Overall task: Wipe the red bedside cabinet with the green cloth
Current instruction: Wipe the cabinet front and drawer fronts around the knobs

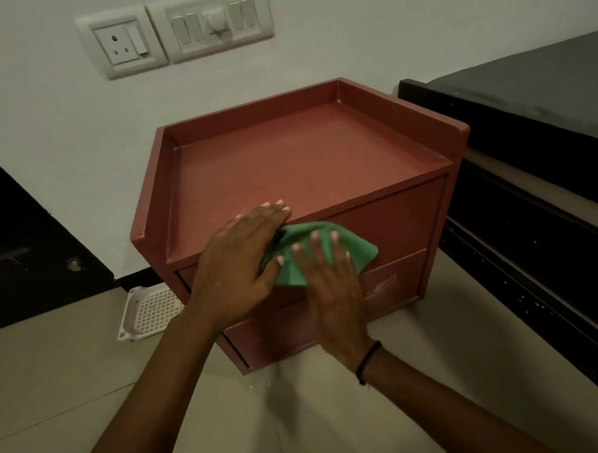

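Note:
The red bedside cabinet (308, 157) stands on the floor against the wall, with a raised rim round its top and two drawers in front. A green cloth (353, 248) lies against the upper drawer front, just under the top's front edge. My right hand (331, 286) presses flat on the cloth, fingers spread. My left hand (237, 263) rests flat on the cabinet's front edge, its fingertips on the top and its thumb against the cloth's left side.
A white perforated plastic piece (147, 311) lies on the floor left of the cabinet. A dark bed frame (530, 216) stands close on the right. Switch panels (179, 29) are on the wall above. A dark panel (27, 245) is at the left.

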Available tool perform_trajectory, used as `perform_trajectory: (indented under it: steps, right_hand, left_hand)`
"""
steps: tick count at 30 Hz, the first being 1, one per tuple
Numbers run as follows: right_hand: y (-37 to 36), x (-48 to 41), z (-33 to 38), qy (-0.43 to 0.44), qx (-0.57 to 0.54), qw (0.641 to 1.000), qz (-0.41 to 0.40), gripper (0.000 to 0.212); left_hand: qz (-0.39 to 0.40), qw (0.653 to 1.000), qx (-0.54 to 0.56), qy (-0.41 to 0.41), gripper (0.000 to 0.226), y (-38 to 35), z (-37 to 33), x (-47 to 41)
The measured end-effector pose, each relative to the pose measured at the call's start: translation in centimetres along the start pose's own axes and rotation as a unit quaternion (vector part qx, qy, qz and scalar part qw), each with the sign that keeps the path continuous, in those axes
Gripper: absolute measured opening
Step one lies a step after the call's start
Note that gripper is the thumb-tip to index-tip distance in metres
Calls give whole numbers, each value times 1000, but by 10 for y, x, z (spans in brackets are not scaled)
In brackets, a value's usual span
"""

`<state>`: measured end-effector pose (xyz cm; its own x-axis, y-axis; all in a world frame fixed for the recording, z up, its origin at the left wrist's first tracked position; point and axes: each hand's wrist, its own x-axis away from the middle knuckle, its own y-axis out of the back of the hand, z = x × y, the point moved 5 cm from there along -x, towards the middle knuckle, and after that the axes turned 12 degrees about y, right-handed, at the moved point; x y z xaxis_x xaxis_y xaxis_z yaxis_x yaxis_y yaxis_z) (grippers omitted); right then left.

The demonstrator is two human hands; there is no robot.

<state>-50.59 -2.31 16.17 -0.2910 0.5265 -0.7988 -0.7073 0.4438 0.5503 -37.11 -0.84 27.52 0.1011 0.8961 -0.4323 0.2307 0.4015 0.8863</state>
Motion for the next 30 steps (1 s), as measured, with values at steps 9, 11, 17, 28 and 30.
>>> perform_trajectory:
  steps: [9,11,17,28,30]
  right_hand:
    - [26,6,-49,189,203,955,110,67]
    - [41,2,-76,118,213,965,97,78]
    - [47,23,-112,-153,113,981,32,68]
    - [-35,35,83,121,-91,977,151,58]
    - [-32,21,80,147,-105,969,169,51]
  left_hand:
    - [3,1000,-5,1,67,1,0,1]
    - [2,1000,-4,2,68,1,0,1]
    - [-7,1000,0,5,67,0,0,2]
    - [-3,1000,0,8,68,2,-1,3]
    - [-3,1000,0,7,68,3,-2,3]
